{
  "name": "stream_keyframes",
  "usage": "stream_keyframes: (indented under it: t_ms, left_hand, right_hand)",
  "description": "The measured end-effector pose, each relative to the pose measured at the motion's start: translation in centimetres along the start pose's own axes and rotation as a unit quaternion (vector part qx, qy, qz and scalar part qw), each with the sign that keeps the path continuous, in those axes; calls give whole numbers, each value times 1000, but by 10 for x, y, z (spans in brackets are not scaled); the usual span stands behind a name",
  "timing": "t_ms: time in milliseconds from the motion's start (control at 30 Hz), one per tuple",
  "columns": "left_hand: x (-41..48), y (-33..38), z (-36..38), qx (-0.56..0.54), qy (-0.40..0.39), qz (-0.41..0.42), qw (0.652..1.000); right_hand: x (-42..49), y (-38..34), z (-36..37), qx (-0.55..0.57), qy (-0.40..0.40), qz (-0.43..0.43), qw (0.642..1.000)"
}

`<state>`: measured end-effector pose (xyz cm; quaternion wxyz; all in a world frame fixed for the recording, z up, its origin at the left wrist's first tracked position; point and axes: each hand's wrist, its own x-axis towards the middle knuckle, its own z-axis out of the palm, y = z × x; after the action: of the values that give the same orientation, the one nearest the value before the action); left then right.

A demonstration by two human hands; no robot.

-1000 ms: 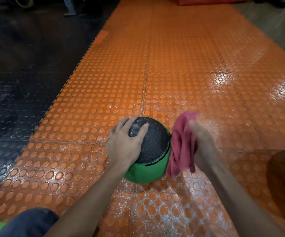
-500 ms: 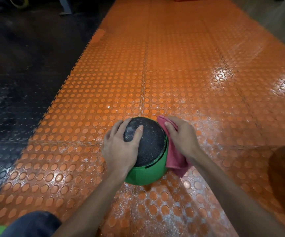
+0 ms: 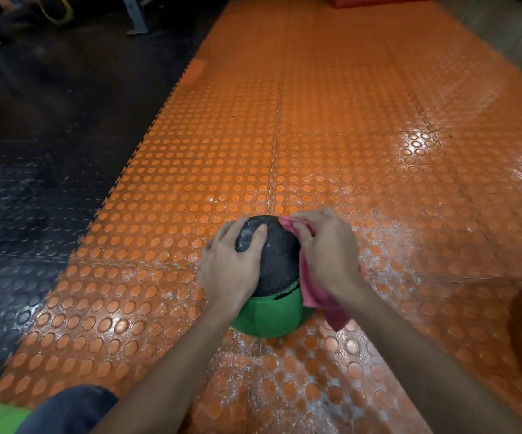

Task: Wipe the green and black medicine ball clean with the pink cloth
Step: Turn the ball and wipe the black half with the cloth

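Lower centre: your left hand (image 3: 231,267) cups the medicine ball (image 3: 276,264), and your right hand (image 3: 328,249) presses the bunched pink cloth (image 3: 316,297) against it. Push too hard sideways and the ball could roll away.

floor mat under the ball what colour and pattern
The floor mat is orange with raised round studs, clearest in the head view.
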<state>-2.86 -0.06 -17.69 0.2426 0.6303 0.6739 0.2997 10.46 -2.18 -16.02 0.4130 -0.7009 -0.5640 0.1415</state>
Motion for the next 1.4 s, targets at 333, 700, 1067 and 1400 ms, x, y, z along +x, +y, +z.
stream_keyframes:
  t_ms: [333, 700, 1067, 1400]
  left_hand:
    - [0, 10, 2, 6, -15, -8, 1000]
    - [-1, 14, 2, 11, -22, 3, 1000]
    - [4, -3, -2, -52, -29, 17, 998]
    - [7, -1, -7, -69, -35, 3, 997]
  right_hand:
    - [-72, 9, -5, -36, 30, -122, 991]
    - [12, 24, -9, 5, -42, 54, 998]
    - [-46, 5, -8, -62, 4, -161, 985]
    - [-43, 10, -3, -73, 28, -77, 994]
